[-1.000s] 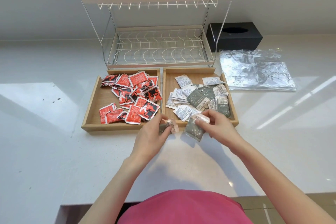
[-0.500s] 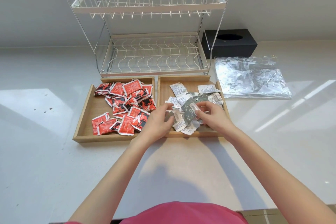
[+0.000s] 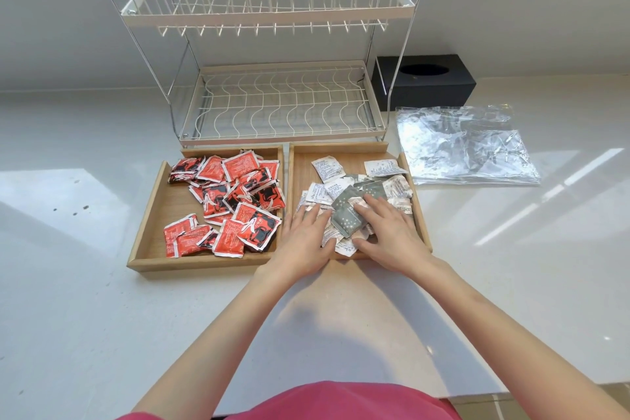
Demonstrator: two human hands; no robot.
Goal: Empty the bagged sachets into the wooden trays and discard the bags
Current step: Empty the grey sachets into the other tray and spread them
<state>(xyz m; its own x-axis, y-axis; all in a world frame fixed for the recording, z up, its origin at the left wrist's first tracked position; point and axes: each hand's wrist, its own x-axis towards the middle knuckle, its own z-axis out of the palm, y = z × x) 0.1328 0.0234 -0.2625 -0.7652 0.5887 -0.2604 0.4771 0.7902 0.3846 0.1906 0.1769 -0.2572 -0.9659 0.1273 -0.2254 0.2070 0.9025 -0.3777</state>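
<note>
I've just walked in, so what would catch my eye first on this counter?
The heap of bright red sachets in the left wooden tray. Beside it, the left hand and right hand lie flat on grey and white sachets in the right wooden tray. Crumpled clear plastic bags lie farther right.

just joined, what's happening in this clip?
A person is sorting sachets into two wooden trays on a white counter. The left tray holds red sachets; the right tray holds white and grey sachets. Both hands lie flat on the right tray's pile, left hand and right hand, fingers straight, seemingly spreading it. Clear plastic bags, apparently empty, lie on the counter to the right, not yet discarded. A dish rack and a black tissue box stand behind.
</note>
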